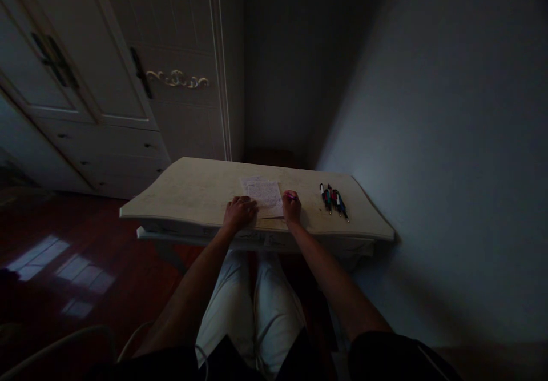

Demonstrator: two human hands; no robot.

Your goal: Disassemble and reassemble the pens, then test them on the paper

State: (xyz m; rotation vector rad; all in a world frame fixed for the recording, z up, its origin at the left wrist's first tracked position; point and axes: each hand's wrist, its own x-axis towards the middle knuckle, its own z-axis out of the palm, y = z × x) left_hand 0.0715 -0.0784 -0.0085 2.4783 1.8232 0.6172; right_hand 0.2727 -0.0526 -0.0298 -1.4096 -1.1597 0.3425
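Note:
A sheet of paper (266, 195) covered in dense writing lies on the pale desk, over what looks like another sheet whose edges show. My left hand (240, 212) rests on the lower left part of the paper, fingers laid over it and gripping nothing. At the paper's right edge my right hand (291, 207) is closed around a pink-purple pen (291, 196); the tip is too small and dark to make out. To the right of that hand, a loose group of several pens (333, 199) lies on the desk.
The desk (197, 189) has a wavy front edge, with my legs below it. A wardrobe (184, 38) with dark handles stands behind and to the left, and a wall (449, 141) rises on the right. Reddish floor (141, 261) shows at left. The room is dim.

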